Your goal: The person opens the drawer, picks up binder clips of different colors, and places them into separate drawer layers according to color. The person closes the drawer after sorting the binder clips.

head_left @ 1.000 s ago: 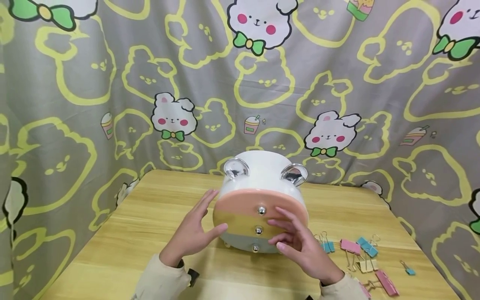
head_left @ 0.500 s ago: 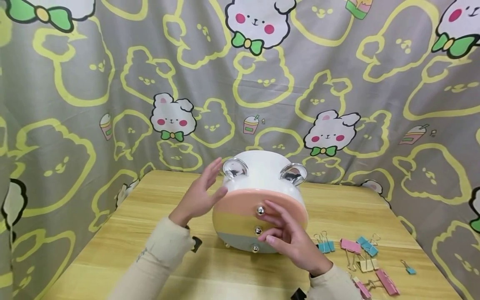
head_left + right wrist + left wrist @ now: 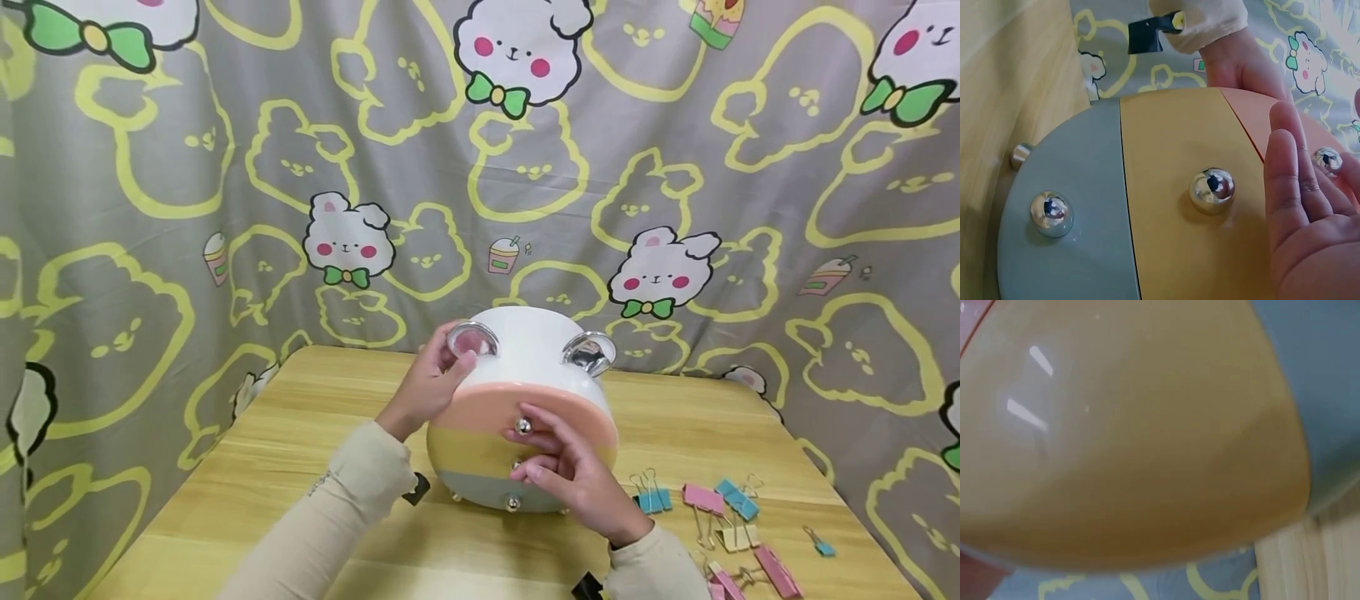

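A white round-topped mini drawer cabinet (image 3: 525, 346) with silver ears stands on the table, its pink, yellow and grey-blue drawer fronts facing me. My left hand (image 3: 427, 383) holds the left silver ear (image 3: 474, 340), thumb in front and fingers behind. My right hand (image 3: 573, 479) is at the front, with two fingers on either side of the top silver knob (image 3: 523, 426). In the right wrist view its other fingers (image 3: 1283, 181) lie straight over the yellow drawer front (image 3: 1175, 144). The yellow front (image 3: 1147, 437) fills most of the left wrist view.
Several colored binder clips lie right of the cabinet, among them a blue clip (image 3: 654, 498), a pink clip (image 3: 777, 571) and a small blue clip (image 3: 823, 547). A patterned curtain (image 3: 427, 167) hangs behind the wooden table (image 3: 247, 467).
My left hand has risen from beside the cabinet's front to its left ear and taken hold of it. My right hand has shifted left to the top knob. The drawers look unmoved.
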A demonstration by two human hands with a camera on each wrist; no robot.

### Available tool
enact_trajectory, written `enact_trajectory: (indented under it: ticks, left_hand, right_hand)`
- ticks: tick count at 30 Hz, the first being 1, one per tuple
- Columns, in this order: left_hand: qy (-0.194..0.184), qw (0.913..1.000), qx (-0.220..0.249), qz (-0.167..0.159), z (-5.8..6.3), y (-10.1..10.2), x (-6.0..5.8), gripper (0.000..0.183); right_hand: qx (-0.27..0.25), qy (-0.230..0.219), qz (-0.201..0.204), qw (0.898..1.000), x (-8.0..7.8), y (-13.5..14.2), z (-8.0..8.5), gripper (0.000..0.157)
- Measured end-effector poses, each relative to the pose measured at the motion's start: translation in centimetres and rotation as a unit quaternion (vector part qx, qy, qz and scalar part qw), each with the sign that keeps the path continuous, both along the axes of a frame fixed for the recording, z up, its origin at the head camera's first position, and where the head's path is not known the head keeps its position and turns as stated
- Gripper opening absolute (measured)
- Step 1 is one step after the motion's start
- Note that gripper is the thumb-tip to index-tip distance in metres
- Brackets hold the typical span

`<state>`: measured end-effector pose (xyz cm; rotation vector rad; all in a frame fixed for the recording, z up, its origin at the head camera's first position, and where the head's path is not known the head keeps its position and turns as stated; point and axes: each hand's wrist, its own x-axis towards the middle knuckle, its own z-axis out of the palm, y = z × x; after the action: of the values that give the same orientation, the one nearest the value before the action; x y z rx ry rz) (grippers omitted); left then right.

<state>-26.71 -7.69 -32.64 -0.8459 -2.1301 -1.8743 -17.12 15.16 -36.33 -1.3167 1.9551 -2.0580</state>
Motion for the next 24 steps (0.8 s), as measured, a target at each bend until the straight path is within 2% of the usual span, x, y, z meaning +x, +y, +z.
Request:
enact_trajectory:
  ticks: [5,11,14,18,24]
  left_hand:
    - [-0.007,0.9975,0.03,0.063,0.0,1.0,0.6,0.033]
    - [-0.012,0.9961,0.035,0.08,-0.1,1.2,0.8,0.032]
    - [-0.025,0.9963,0.024,0.079,-0.1,0.8,0.6,0.031]
    - [-0.044,0.9975,-0.006,0.055,0.3,0.2,0.5,0.033]
    - [-0.033,0.996,-0.075,0.034,0.9,-0.3,0.4,0.035]
  right_hand:
    - [0.0,-0.004,-0.009,1.0,-0.1,0.1,-0.4,0.057]
    - [-0.015,-0.005,-0.012,1.0,-0.2,-0.1,-0.5,0.051]
    - [-0.023,-0.004,-0.015,1.0,-0.3,-0.2,-0.3,0.047]
    - [-0.023,-0.007,-0.027,0.999,-0.3,-0.3,-0.3,0.043]
    - [-0.029,-0.001,-0.024,0.999,0.0,0.1,-0.4,0.041]
